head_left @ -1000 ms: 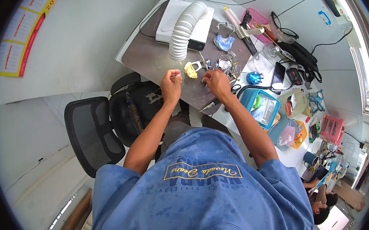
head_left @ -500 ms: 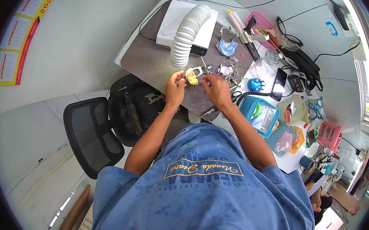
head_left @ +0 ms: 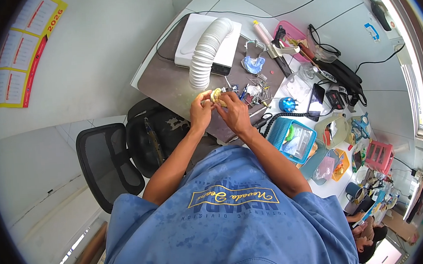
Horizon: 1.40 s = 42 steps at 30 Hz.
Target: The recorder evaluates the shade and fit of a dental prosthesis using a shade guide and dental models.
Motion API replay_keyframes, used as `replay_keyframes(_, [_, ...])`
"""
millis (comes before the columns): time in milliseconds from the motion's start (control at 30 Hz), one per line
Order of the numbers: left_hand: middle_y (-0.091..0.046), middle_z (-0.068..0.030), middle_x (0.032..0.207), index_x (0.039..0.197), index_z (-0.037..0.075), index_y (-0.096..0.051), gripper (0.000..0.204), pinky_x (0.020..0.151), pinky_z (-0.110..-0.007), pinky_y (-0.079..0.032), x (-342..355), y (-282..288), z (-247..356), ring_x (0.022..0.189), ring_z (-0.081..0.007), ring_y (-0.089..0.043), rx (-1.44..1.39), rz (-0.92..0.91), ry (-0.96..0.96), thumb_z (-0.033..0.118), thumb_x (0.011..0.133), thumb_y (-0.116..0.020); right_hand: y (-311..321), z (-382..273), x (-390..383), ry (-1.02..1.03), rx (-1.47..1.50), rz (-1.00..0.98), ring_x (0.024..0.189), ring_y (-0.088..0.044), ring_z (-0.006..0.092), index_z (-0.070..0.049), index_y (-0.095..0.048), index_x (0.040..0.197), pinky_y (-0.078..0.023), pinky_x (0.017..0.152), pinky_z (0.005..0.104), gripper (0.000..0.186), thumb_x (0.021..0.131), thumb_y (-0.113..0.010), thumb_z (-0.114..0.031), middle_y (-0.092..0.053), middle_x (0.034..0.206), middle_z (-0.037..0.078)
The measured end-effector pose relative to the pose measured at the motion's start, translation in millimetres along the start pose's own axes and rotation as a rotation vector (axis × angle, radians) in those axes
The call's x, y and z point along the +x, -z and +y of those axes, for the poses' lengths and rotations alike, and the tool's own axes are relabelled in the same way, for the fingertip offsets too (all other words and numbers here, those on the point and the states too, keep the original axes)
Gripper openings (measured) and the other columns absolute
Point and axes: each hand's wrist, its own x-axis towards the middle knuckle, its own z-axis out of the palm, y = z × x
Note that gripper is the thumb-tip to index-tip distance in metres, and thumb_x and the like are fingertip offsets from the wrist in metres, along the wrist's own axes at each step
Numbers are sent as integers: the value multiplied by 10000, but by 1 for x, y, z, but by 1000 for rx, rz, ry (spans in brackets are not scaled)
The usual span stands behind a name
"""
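Between both my hands, just below the mouth of the white ribbed hose [head_left: 208, 49], is a small yellow dental cast [head_left: 216, 95]. My left hand [head_left: 201, 112] pinches its left side. From the right, my right hand [head_left: 233, 115] has its fingers bent against it, and they hide its lower right part. A blue dental piece [head_left: 254, 64] in a metal frame stands farther back on the dark desktop [head_left: 163, 71]. To the right of my right hand lie several thin metal tools [head_left: 258, 93] in a loose cluster.
The hose joins a white box-shaped machine [head_left: 185, 40]. Along the right stand a blue basket [head_left: 293, 138], a phone [head_left: 316, 100], a blue round object [head_left: 288, 104] and a black bag [head_left: 342, 74]. An office chair [head_left: 108, 163] is at the left; another person [head_left: 368, 236] sits at lower right.
My right hand has moved left onto the yellow cast, closing the gap between my hands. The whole view has shifted slightly, and more of the other person shows at lower right.
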Motion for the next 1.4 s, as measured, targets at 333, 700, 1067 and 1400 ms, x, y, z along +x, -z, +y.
replay_keyframes(333, [-447,-113,1387,1453,85,-420,675,895,-321,-538,-14,-44,25,1207,-213,-517,107,-160,-235,113,859,-739,44,10,2,-486,527,266,848,-704,165,20,-709,1055,-557,760,280,210,876,-724,-89,-723,950,120])
replay_keyframes(700, [-533,-89,1248,1384,100,-531,611,896,-303,-549,-17,-70,83,1131,-199,-577,156,-345,-476,39,820,-757,112,10,10,-386,541,277,721,-628,86,-25,-748,1040,-473,589,242,194,895,-717,-151,-713,874,70])
replay_keyframes(1067, [-527,-74,1258,1391,112,-533,613,941,-321,-537,-28,-74,98,1154,-192,-571,350,-327,-447,7,822,-737,134,28,16,-523,644,232,692,-626,65,-22,-736,1045,-488,625,211,178,912,-689,-131,-710,792,28])
replay_keyframes(1400, [-564,-111,1183,1347,87,-571,611,855,-347,-521,-28,-80,91,1067,-239,-597,521,-228,-641,40,776,-781,134,27,25,-546,577,64,621,-567,42,15,-742,965,-429,559,207,220,872,-747,-185,-696,725,23])
